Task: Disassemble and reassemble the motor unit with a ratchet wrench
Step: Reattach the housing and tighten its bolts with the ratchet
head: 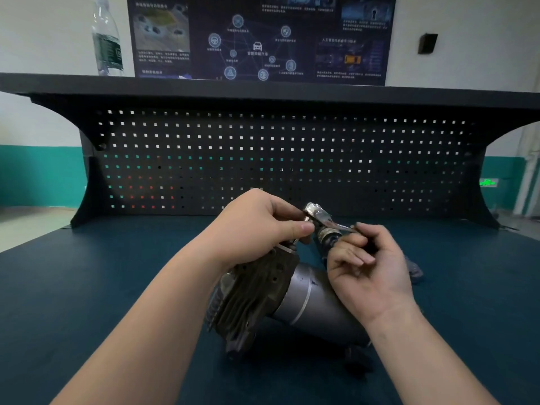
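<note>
The motor unit (295,299) lies on its side on the dark blue bench top, a finned dark housing at its left and a smooth grey cylinder at its right. Just above its far end is a silver ratchet wrench (320,216). My left hand (263,229) pinches the wrench head between thumb and fingers. My right hand (368,264) curls its fingers round the wrench handle, which is mostly hidden. A metal socket (325,236) points down from the head toward the motor.
A black pegboard back panel (277,159) rises behind the bench top (87,287), with a shelf above it. A water bottle (106,39) stands on the shelf at left, beside a dark poster (260,39). A small dark part (415,268) lies right of my right hand.
</note>
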`<state>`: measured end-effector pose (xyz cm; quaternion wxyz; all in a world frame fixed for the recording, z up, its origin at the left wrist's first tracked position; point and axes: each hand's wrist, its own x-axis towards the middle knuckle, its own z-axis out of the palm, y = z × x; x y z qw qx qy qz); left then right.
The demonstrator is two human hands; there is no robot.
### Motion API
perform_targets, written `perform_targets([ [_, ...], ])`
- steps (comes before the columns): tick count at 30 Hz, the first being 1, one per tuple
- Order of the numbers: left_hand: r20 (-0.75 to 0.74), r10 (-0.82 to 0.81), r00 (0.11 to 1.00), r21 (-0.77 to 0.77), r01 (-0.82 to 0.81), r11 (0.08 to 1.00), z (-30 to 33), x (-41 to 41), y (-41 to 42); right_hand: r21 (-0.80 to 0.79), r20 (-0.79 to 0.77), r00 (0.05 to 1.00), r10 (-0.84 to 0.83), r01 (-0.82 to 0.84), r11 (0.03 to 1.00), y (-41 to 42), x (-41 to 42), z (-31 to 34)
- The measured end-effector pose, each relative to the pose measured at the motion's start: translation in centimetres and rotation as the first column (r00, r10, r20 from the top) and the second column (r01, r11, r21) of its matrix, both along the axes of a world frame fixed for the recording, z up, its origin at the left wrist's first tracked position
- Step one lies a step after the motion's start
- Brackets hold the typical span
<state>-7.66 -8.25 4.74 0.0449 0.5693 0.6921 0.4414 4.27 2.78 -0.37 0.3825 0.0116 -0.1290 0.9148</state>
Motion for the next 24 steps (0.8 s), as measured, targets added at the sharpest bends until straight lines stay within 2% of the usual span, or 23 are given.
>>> perform_targets([
  [1,-0.012,0.013,1.0,0.004,-0.013,1.0,0.0,0.0,0.1,0.099,-0.001,0.996,-0.088,0.087,0.991,-0.4,0.1,0.0],
  [2,-0.023,0.023,0.999,0.007,-0.023,1.0,0.0,0.0,0.1,0.254,-0.001,0.969,-0.247,0.24,0.937,-0.8,0.4,-0.1],
  [3,-0.023,0.022,0.999,0.009,-0.022,1.0,0.0,-0.1,0.1,0.469,-0.026,0.863,-0.504,0.455,0.757,-1.4,0.7,-0.3],
  [4,-0.011,0.006,1.0,0.007,-0.006,1.0,0.0,-0.1,0.0,0.664,-0.116,0.646,-0.754,0.615,0.425,-2.1,0.9,-0.5],
  [5,0.003,-0.023,1.0,0.001,0.023,1.0,0.0,-0.1,-0.1,0.766,-0.269,0.439,-0.857,0.637,0.086,-2.9,0.8,-0.6],
  [6,0.014,-0.056,0.998,-0.008,0.056,0.998,0.0,-0.1,-0.3,0.78,-0.406,0.32,-0.856,0.609,-0.142,-3.2,0.8,-0.9],
  [7,0.018,-0.083,0.996,-0.02,0.083,0.996,0.1,-0.2,-0.4,0.774,-0.448,0.3,-0.842,0.601,-0.198,-3.3,0.7,-1.0],
  [8,0.014,-0.099,0.995,-0.034,0.1,0.994,0.2,-0.3,-0.6,0.78,-0.4,0.366,-0.84,0.617,-0.102,-3.3,0.8,-0.7],
  [9,0.006,-0.104,0.995,-0.05,0.105,0.993,0.3,-0.4,-0.7,0.769,-0.308,0.524,-0.794,0.629,0.116,-3.1,0.9,-0.2],
  [10,-0.003,-0.103,0.995,-0.063,0.102,0.993,0.4,-0.4,-0.7,0.724,-0.219,0.714,-0.666,0.576,0.38,-2.8,1.0,0.4],
  [11,-0.009,-0.097,0.995,-0.068,0.096,0.993,0.5,-0.5,-0.7,0.644,-0.141,0.861,-0.489,0.455,0.615,-2.3,1.1,0.8],
  [12,-0.005,-0.088,0.996,-0.063,0.088,0.994,0.5,-0.5,-0.6,0.529,-0.079,0.947,-0.313,0.306,0.792,-1.7,1.0,1.0],
  [13,0.006,-0.078,0.997,-0.049,0.078,0.996,0.5,-0.4,-0.5,0.396,-0.044,0.986,-0.161,0.165,0.903,-1.1,0.9,1.1],
  [15,0.013,-0.054,0.998,-0.024,0.055,0.998,0.3,-0.2,-0.4,0.147,-0.038,0.999,0.021,-0.015,0.989,-0.4,0.5,1.0],
  [17,-0.003,-0.014,1.0,-0.015,0.014,1.0,0.1,0.0,-0.1,0.02,-0.029,0.999,0.045,-0.044,0.999,-0.1,0.1,0.5],
  [19,-0.008,0.023,1.0,-0.007,-0.023,1.0,0.0,0.0,0.0,0.115,0.001,0.999,-0.052,0.052,0.992,-0.3,-0.1,0.1],
  [20,-0.011,0.035,0.999,-0.005,-0.035,0.999,0.1,0.0,0.1,0.268,0.012,0.979,-0.205,0.194,0.944,-0.7,0.0,-0.2],
  [21,-0.017,0.037,0.999,-0.008,-0.037,0.999,0.1,0.0,0.1,0.484,-0.015,0.887,-0.462,0.411,0.773,-1.2,0.3,-0.5],
  [22,-0.019,0.024,1.0,-0.016,-0.025,1.0,0.1,0.0,0.0,0.685,-0.139,0.673,-0.727,0.595,0.42,-1.9,0.4,-0.6],
  [23,-0.013,-0.002,1.0,-0.025,0.001,1.0,0.2,0.0,-0.2,0.779,-0.338,0.471,-0.815,0.626,0.039,-2.6,0.4,-0.8],
  [24,-0.008,-0.03,1.0,-0.03,0.03,0.999,0.2,0.0,-0.3,0.772,-0.487,0.356,-0.798,0.603,-0.202,-2.9,0.3,-1.2],
])
